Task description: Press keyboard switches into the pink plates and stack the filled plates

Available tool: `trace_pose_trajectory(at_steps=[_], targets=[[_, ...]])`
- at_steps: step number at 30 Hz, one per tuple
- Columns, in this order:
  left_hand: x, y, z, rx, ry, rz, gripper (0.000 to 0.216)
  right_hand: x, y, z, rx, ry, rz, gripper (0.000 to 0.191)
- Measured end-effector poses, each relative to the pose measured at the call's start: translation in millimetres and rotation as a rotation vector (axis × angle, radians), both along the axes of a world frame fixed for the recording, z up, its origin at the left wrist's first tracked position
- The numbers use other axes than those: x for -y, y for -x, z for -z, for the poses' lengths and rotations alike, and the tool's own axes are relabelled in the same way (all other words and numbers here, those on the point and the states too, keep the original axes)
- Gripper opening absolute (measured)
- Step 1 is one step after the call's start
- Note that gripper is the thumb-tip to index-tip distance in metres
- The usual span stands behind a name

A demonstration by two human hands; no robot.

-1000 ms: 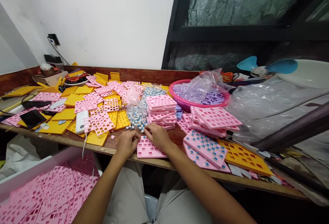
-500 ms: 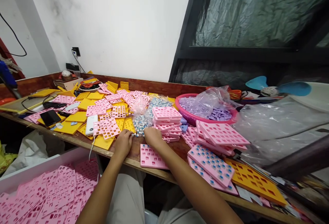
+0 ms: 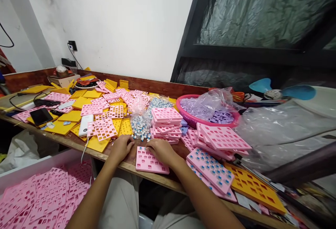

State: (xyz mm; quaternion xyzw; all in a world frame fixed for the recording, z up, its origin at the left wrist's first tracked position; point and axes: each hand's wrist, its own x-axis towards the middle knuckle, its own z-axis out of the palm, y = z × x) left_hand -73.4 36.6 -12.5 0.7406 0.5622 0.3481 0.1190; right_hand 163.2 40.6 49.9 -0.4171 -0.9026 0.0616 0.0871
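A pink plastic grid plate (image 3: 149,161) lies flat at the near edge of the wooden bench (image 3: 126,164). My right hand (image 3: 159,149) rests on its top right part with the fingers curled together at its upper edge, pinching something too small to name. My left hand (image 3: 121,147) sits just left of the plate on the wood, fingers curled. Right behind both hands lies a clear bag of small blue-and-white pieces (image 3: 140,124).
A stack of pink plates (image 3: 166,123) stands behind the plate; filled plates (image 3: 212,169) and a yellow plate (image 3: 252,183) lie to the right. A pink basket (image 3: 207,110) holds purple pieces. Yellow and pink plates, a phone (image 3: 40,116) and a white power bank (image 3: 85,124) cover the left. A box of pink plates (image 3: 42,197) sits below.
Both hands drew back from the bag of small pieces toward the pink plate; the right hand now rests on the plate. The view shifted slightly.
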Motion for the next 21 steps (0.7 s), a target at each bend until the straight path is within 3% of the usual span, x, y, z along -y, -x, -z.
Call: trace_pose_trajectory(at_steps=[4, 9, 16, 21], targets=[[4, 1, -6.7, 0.151, 0.029, 0.044, 0.010, -2, -8, 7.2, 0.003, -0.018, 0.048, 0.020], [21, -12, -15.9, 0.312, 0.091, 0.220, 0.015, -1, -7, 11.8, 0.033, -0.018, 0.045, 0.022], [39, -26, -14.5, 0.294, 0.090, 0.186, 0.015, 3, -3, 15.1, 0.075, -0.071, 0.088, 0.025], [40, -24, -10.9, 0.167, 0.042, 0.192, 0.018, 3, -2, 19.3, 0.104, -0.115, 0.087, 0.025]])
